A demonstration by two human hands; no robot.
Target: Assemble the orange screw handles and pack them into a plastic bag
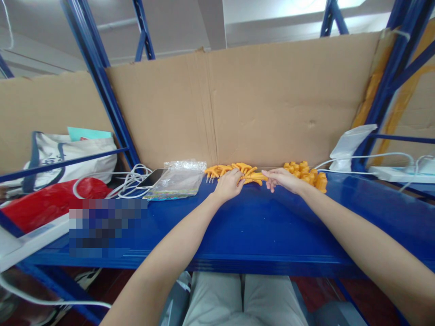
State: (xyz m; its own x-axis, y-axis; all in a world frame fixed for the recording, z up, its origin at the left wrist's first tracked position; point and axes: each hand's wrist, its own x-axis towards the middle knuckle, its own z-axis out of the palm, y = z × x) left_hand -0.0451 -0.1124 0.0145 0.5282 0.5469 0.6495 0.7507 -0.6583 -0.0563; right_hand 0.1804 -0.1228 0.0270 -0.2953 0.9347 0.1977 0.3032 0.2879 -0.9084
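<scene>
A pile of yellow-orange plastic handles (217, 170) lies along the cardboard at the back; thin silvery spirals, like corkscrew tips, stick out at its left end. My left hand (229, 184) rests at this pile, its fingers curled onto the pieces. My right hand (283, 179) pinches the right end of a yellow-orange piece (258, 176) between thumb and fingers, and that piece reaches back toward my left hand. Right of my right hand sits a second pile of chunky yellow-orange pieces (301, 170). The exact shape of the held piece is partly hidden.
The blue shelf (251, 231) carries a clear plastic bag (185, 181), a phone (152, 178) and coiled white cables (132, 188) on the left. A red bag (57, 199) and a canvas bag (81, 156) lie beyond. Cardboard (272, 104) walls the back; a white pouch (350, 147) stands right.
</scene>
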